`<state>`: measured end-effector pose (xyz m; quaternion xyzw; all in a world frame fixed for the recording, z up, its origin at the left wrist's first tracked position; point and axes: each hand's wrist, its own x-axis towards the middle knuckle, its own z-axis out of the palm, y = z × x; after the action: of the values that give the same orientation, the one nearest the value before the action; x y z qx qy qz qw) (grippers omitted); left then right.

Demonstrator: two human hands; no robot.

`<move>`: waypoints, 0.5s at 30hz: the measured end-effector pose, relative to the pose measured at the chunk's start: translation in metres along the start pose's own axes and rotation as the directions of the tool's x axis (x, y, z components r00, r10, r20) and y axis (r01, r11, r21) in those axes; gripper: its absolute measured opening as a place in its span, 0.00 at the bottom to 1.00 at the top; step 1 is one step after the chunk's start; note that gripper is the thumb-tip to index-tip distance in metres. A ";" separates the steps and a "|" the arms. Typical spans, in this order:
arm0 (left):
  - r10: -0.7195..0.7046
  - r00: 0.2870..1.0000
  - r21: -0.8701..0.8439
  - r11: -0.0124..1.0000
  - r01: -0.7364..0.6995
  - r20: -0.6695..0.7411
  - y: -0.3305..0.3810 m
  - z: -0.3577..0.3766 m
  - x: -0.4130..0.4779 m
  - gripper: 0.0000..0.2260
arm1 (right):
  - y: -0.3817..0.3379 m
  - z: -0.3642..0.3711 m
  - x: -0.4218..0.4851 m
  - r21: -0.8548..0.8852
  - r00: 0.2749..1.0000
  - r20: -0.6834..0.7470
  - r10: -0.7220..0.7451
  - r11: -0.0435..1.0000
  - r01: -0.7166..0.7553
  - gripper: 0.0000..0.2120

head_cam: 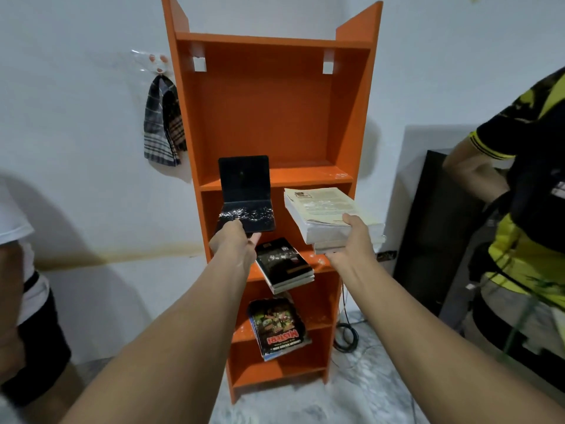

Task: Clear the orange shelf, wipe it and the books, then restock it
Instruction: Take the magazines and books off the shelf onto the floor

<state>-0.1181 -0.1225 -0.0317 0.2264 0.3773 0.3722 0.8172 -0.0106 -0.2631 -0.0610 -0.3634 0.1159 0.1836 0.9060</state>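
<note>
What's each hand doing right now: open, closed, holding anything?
Left hand: closed, fingers gripping the dusty black folding case.
Right hand: closed, holding the stack of pale books.

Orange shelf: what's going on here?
A person stands at the orange shelf. The left hand grips a dusty black folder; the right hand holds a stack of pale books. A dark book pile and a comic pile lie on lower shelves. A checked cloth hangs on the wall beside it.
</note>
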 end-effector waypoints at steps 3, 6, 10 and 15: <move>-0.025 0.998 -0.017 1.000 0.024 -0.055 -0.024 -0.010 -0.011 0.23 | -0.005 -0.027 -0.003 -0.016 1.000 -0.015 0.006 1.000 -0.007 0.31; -0.044 0.994 -0.022 0.999 0.042 -0.103 -0.058 -0.030 -0.019 0.22 | -0.007 -0.056 -0.004 -0.029 0.999 -0.046 0.022 0.999 -0.024 0.31; -0.074 0.980 -0.001 0.997 0.075 -0.186 -0.109 -0.069 -0.031 0.18 | -0.003 -0.104 -0.012 -0.088 0.994 -0.087 0.066 0.993 -0.073 0.28; -0.142 0.949 -0.021 0.990 0.141 -0.282 -0.163 -0.119 -0.039 0.14 | 0.025 -0.167 -0.015 -0.174 0.969 -0.208 0.134 0.970 -0.172 0.19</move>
<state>-0.1574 -0.2430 -0.1936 0.1430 0.5054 0.3413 0.7795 -0.0474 -0.3672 -0.1890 -0.4545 0.2136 0.2270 0.8344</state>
